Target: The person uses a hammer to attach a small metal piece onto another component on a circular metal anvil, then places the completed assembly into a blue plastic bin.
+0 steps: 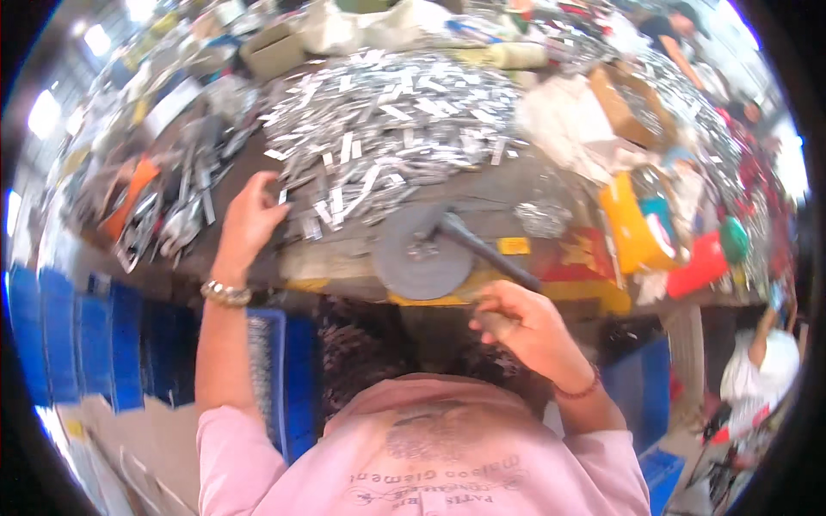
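Note:
A heap of thin, shiny metal strips [396, 129] covers the middle of the workbench. At its near left edge my left hand [247, 225] hovers, thumb and forefinger curved and apart, close to a few loose strips. A round grey disc [400, 271] lies at the bench's front edge, with small metal bits on it. Across the disc's right side rests a dark-handled tool [490, 251], hammer-like, its head end blurred. My right hand [538, 331] is in front of the bench edge, below the handle. Its fingers are closed around something small and greyish that I cannot make out.
Metal utensils [181, 202] are piled at the left, above blue crates [86, 335]. A clear bag [544, 211] of metal bits, a yellow container [635, 225] and a red one [699, 265] stand right. Other people [761, 365] are at the far right.

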The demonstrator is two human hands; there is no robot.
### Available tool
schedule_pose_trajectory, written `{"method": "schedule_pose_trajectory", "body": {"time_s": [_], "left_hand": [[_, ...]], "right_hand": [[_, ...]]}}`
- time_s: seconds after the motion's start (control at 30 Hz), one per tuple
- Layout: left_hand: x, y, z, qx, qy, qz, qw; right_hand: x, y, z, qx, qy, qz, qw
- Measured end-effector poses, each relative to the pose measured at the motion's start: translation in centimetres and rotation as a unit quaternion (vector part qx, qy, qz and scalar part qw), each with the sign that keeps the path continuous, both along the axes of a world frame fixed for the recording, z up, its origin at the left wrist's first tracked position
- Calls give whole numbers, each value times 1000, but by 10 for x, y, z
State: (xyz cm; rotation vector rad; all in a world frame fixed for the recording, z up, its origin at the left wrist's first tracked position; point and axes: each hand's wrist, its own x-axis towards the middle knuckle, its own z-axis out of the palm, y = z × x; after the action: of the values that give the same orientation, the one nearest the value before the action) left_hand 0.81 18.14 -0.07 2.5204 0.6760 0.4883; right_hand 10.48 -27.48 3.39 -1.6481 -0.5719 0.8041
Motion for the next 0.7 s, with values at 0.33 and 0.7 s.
{"method": "schedule_pose_trajectory", "body": {"time_s": [0.33, 0.7], "left_hand": [[-28, -54, 10, -405, -267, 13, 874], [-22, -162, 14, -432, -118, -115, 887]], "right_hand": [[156, -12, -1, -215, -499, -216, 811], [209, -2, -20, -347, -574, -128, 730]]}}
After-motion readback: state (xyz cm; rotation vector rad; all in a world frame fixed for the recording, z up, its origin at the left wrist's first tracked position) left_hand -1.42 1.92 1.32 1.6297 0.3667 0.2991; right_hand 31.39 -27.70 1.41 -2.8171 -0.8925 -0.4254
